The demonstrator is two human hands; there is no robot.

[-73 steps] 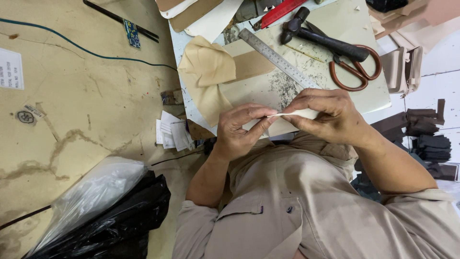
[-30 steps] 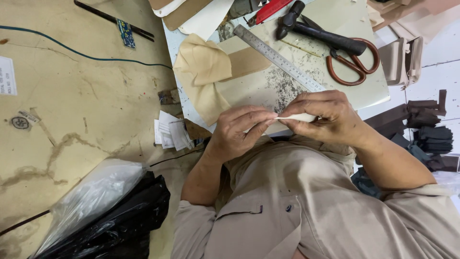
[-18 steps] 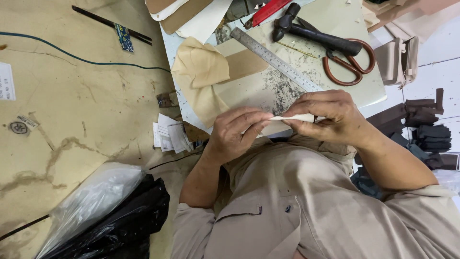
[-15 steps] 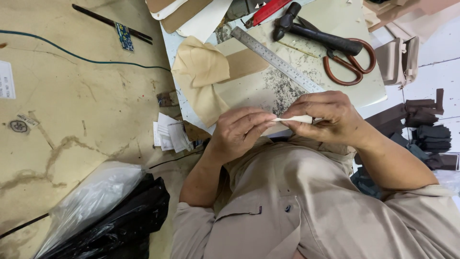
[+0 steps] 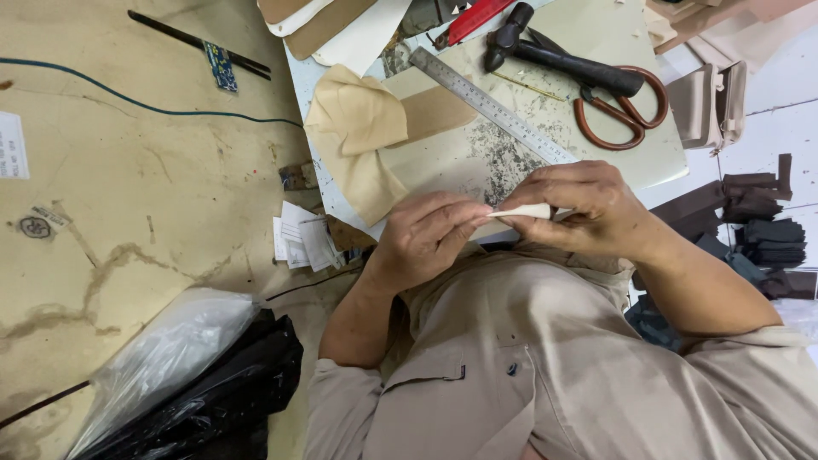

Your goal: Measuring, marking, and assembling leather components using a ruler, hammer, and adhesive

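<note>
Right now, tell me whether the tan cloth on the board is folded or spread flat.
Folded and crumpled: the tan cloth has one flap doubled over itself, creases showing, beside the steel ruler.

I see ruler: brushed matt metal | scissors: brown glossy handles | cloth: soft matt beige | bag: glossy crinkled plastic | strip: pale, matt.

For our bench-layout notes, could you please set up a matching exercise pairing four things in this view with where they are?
Things:
1. Steel ruler
2. Brown-handled scissors
3. Small pale strip
4. Clear plastic bag

Places:
a. on the floor, lower left, on a black bag
b. pinched between the left hand and right hand
c. diagonal across the pale work board
d. the board's right side

Pairs: 1-c, 2-d, 3-b, 4-a
</note>
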